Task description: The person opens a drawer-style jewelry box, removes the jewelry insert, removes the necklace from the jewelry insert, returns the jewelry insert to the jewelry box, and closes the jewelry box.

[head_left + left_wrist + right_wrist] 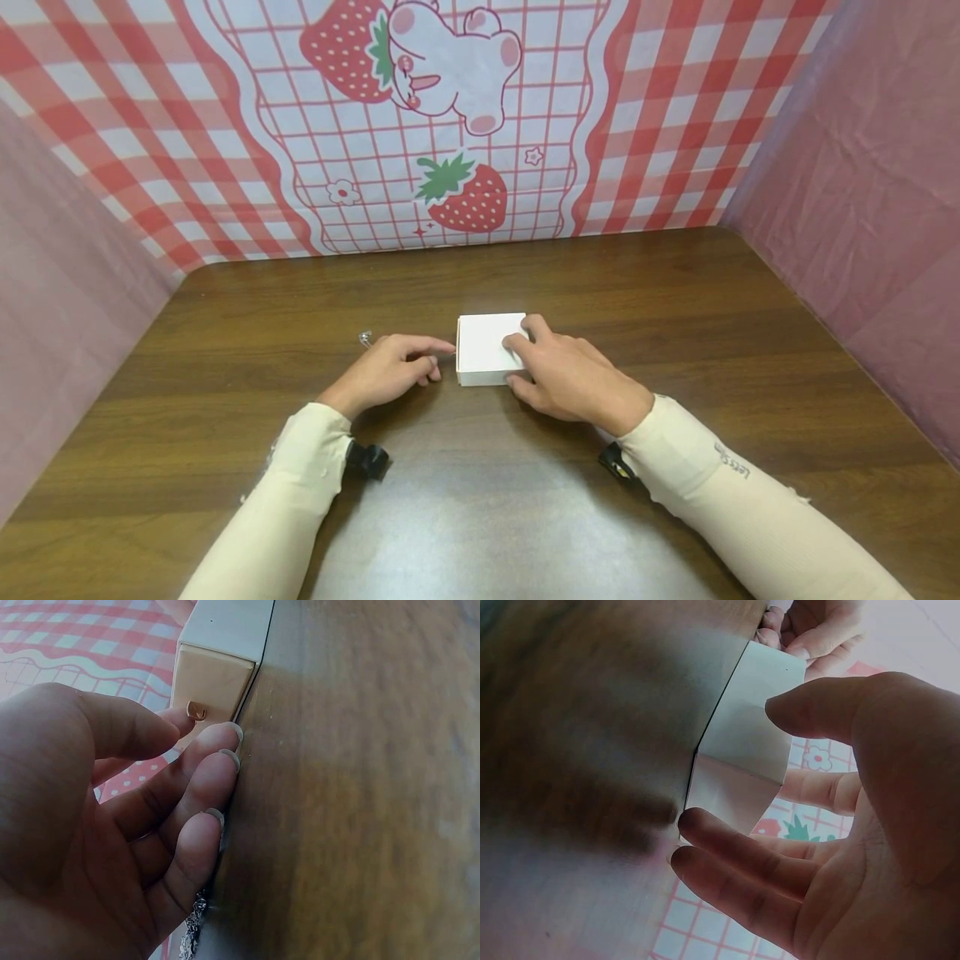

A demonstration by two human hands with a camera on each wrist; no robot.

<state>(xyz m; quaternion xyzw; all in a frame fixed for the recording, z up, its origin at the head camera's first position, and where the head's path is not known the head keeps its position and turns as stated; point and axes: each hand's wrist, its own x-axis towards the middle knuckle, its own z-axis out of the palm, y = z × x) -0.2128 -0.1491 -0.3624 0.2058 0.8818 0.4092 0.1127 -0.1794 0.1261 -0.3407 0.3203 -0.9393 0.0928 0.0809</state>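
A small white box (487,343) lies flat on the table. Its left end, seen in the left wrist view, is a tan drawer front (214,679) with a little brown pull tab (196,711). My left hand (390,367) reaches to that end, its extended index finger touching at the tab, the thumb close by and the other fingers loosely bent. My right hand (573,375) grips the box's right end, thumb by the near side and fingers over the top and far side. A silver chain (365,337) lies just behind my left hand, partly hidden by it.
The brown wooden table (480,483) extends around the box. A red-and-white strawberry-print cloth (465,125) hangs behind its far edge, with pink cloth (862,167) along both sides. Black wrist straps (367,460) sit at my cuffs.
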